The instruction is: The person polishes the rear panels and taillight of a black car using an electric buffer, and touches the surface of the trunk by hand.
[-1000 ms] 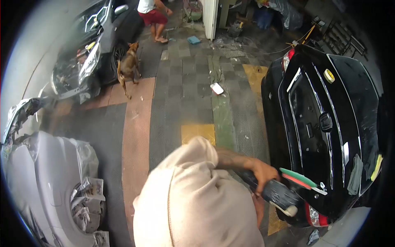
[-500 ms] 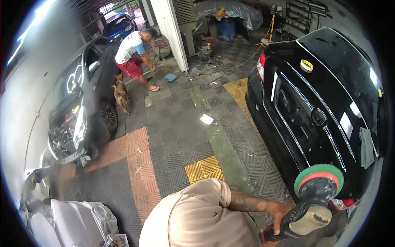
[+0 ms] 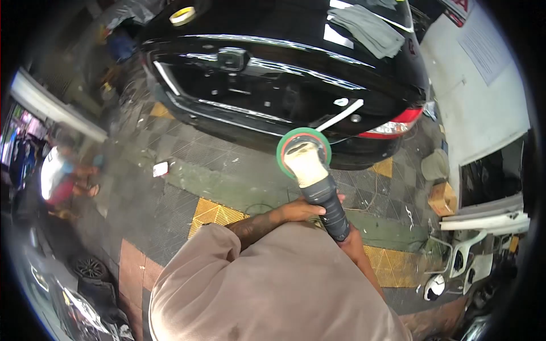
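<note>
A car polisher [image 3: 322, 190] with a green and orange round pad [image 3: 282, 154] points away from me, pad end toward the rear of a black car [image 3: 199, 122]. My left hand [image 3: 303, 210] grips the black body of the tool from the left side. Around its rear end my right hand [image 3: 351, 238] is closed, partly hidden by the handle. The pad overlaps the car's bumper in this view. A white strip [image 3: 341, 115] and a small white blob [image 3: 340, 102] show on the car's back just beyond the pad.
Grey cloth [image 3: 369, 31] and a tape roll [image 3: 182, 16] lie on the car. A person [image 3: 60, 173] bends down at the left near a dark car [image 3: 85, 284]. Right of me are a cardboard box [image 3: 442, 199], a bucket [image 3: 435, 165] and white chairs [image 3: 469, 256]. A white item [image 3: 161, 169] lies on the floor.
My view has swung right to face the black car's rear. The polisher has come from the right side to in front of me, still held, and both hands now show on it.
</note>
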A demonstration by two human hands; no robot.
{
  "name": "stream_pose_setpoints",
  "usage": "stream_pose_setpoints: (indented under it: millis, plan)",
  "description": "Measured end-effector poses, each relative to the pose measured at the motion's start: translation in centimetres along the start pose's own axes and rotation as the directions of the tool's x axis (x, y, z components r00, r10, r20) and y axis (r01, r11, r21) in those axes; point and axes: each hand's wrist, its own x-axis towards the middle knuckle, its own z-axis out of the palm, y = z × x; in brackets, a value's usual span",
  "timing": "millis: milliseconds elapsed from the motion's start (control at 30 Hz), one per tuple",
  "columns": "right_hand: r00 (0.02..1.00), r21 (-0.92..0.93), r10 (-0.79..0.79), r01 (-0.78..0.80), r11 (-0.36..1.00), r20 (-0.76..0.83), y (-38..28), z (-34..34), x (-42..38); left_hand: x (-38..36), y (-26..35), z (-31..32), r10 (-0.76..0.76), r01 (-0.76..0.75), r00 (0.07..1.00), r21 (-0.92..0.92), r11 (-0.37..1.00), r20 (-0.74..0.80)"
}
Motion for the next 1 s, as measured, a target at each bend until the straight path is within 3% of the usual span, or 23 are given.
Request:
stream_pose_setpoints:
  millis: [67,133,200,267,333,433,567,633,767,867,933,1000]
  plan:
    - [1.0,-0.036,0.002,-0.001,0.999,0.028,0.1,-2.0,1.5,1.9,-0.7,-0.8,0.046,-0.045,0.999,-0.048,0.998,0.013]
    - [0.998,-0.077,-0.036,0.04,0.996,0.046,0.8,-3.9,2.1,4.2,-0.5,-0.7,0.055,-0.051,0.998,0.099,0.994,-0.032]
    - [0.999,-0.11,-0.044,0.046,0.993,0.023,0.4,-5.5,2.8,6.4,0.0,-1.2,0.035,-0.034,0.999,0.075,0.997,-0.016]
    - [0.998,-0.138,-0.061,0.061,0.989,0.003,-0.8,-6.7,3.7,8.7,0.2,-1.9,0.144,-0.148,0.984,0.034,0.988,0.101]
    - [0.998,-0.187,0.038,-0.046,0.981,-0.045,-2.7,-8.0,3.9,10.3,0.5,-2.1,0.156,-0.155,0.983,-0.018,0.988,0.097]
    - [0.998,-0.183,0.05,-0.054,0.982,-0.026,-5.1,-9.5,4.7,12.5,1.8,-2.5,0.162,-0.151,0.982,-0.106,0.983,0.1]
    - [0.995,-0.27,0.074,-0.089,0.959,-0.066,-7.8,-10.5,5.5,13.7,2.2,-3.0,0.171,-0.155,0.981,-0.159,0.975,0.089]
    - [0.984,-0.314,0.178,-0.172,0.934,-0.008,-8.4,-11.0,6.0,13.7,2.0,-3.1,0.187,-0.171,0.979,-0.175,0.97,0.077]
    - [0.988,-0.341,0.142,-0.112,0.933,0.064,-7.9,-11.6,6.7,12.8,2.3,-2.7,0.145,-0.146,0.989,-0.23,0.962,-0.019]
    - [0.982,-0.31,0.181,-0.157,0.938,0.05,-9.2,-11.8,6.7,13.2,2.7,-2.4,0.145,-0.15,0.989,-0.237,0.96,-0.039]
    - [0.978,-0.3,0.209,-0.205,0.932,-0.019,-10.8,-12.5,6.6,14.5,3.2,-2.5,0.185,-0.165,0.98,-0.224,0.961,0.075]
    - [0.974,-0.335,0.224,-0.22,0.916,-0.026,-11.3,-12.7,6.7,14.9,3.0,-2.3,0.196,-0.171,0.977,-0.247,0.954,0.081]
